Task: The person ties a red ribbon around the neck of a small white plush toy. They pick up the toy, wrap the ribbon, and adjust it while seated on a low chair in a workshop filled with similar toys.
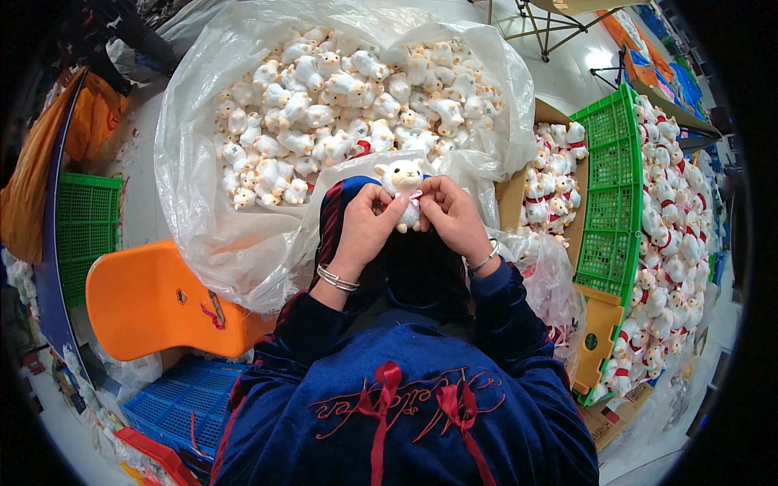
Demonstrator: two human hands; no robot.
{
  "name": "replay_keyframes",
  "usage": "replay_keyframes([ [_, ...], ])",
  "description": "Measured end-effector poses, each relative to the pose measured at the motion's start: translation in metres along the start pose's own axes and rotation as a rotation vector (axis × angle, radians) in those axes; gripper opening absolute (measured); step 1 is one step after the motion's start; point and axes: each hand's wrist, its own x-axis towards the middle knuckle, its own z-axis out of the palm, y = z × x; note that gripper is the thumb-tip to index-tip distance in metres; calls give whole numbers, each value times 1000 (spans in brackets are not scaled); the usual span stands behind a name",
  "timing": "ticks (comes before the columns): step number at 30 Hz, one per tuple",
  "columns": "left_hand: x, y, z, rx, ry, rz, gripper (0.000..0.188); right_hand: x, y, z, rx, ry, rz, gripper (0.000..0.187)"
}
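Observation:
A small white plush sheep point(402, 177) faces up between my hands, above my lap. Around its neck runs a pale pink ribbon point(415, 196), tied in what looks like a bow. My left hand point(367, 225) is closed on the sheep's side, thumb and fingers pinched at its neck. From the other side, my right hand point(455, 219) pinches at the ribbon by the neck. The fingertips partly hide the ribbon's ends. Just beyond my hands lies a big clear plastic bag point(194, 186), opened wide and full of similar plush sheep point(296, 109).
An orange chair point(142, 300) stands at my left, with a small metal tool point(215, 308) on its seat. Below it is a blue crate point(174, 405). To my right are a cardboard box point(512, 198) of sheep and a green crate point(608, 194) beside many red-ribboned sheep point(668, 243).

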Motion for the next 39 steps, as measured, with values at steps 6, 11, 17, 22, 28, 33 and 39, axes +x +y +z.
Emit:
replay_keyframes([
  [6,0,1,-2,25,-20,11,25,2,1,-2,1,-42,20,10],
  [11,1,-4,-1,-1,-7,38,23,3,10,-6,112,-34,34,10],
  [17,0,4,-1,-96,-12,-54,24,3,1,2,-34,-18,22,16],
  [22,4,-2,1,81,8,76,22,6,5,4,-76,-11,9,18],
  [28,1,-6,4,-38,47,86,25,6,10,1,50,-19,25,22],
  [33,1,-7,4,-48,50,63,25,3,2,4,248,55,108,21],
  [39,-1,-4,6,-48,64,126,24,7,12,5,61,29,40,11],
])
